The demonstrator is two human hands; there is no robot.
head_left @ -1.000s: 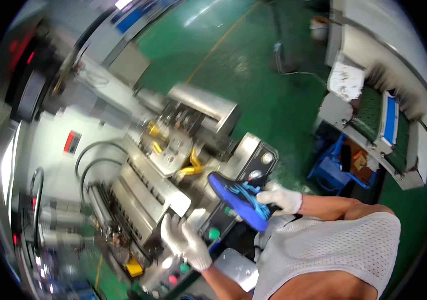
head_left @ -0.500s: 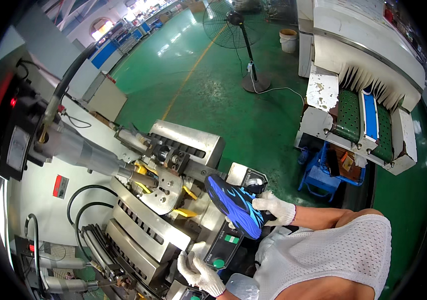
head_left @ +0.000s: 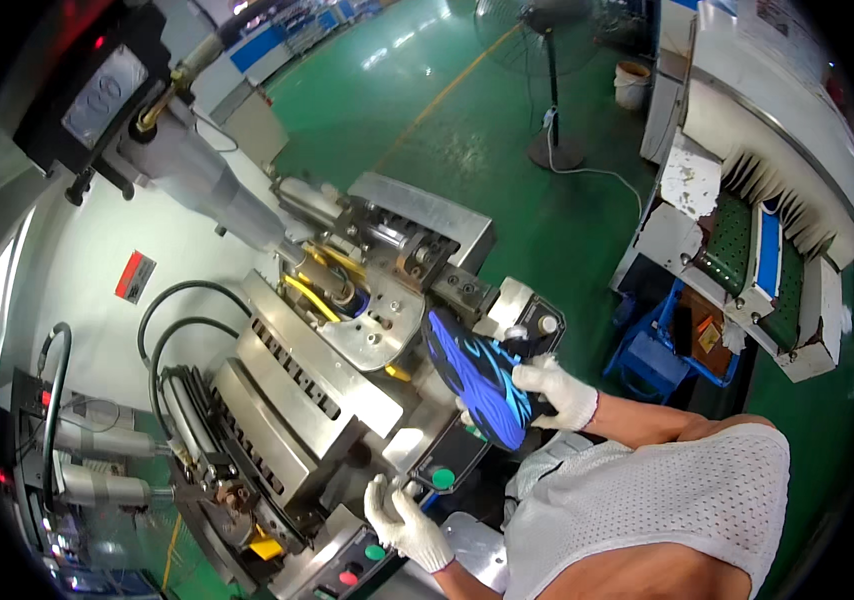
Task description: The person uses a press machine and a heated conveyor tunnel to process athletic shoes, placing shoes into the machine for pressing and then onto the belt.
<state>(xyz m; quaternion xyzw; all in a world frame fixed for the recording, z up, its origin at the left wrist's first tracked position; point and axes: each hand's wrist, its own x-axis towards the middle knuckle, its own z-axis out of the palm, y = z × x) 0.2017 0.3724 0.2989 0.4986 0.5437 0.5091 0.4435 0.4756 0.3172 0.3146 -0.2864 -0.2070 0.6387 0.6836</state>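
My right hand point(head_left: 559, 392), in a white knit glove, is closed round a blue and black sports shoe point(head_left: 482, 380). The shoe's blue sole faces left, and its toe end tilts up toward the machine. Lower down, my gloved left hand point(head_left: 407, 525) holds nothing, with fingers and thumb apart. It is close to a small knob and a green button point(head_left: 442, 478) on the machine's front control panel. Just beyond the shoe is the machine's metal clamp plate point(head_left: 375, 335) with yellow parts around it.
A slotted metal housing point(head_left: 292, 385) fills the middle left. Above it slants a grey cylinder arm point(head_left: 202, 180). A standing fan point(head_left: 553, 100) is on the green floor. At right are a conveyor machine point(head_left: 732, 245) and a blue cart point(head_left: 657, 345).
The view has swung, so the machine, fan and conveyor appear shifted. My right hand keeps hold of the shoe, now slightly more upright. My left hand stays open near the panel.
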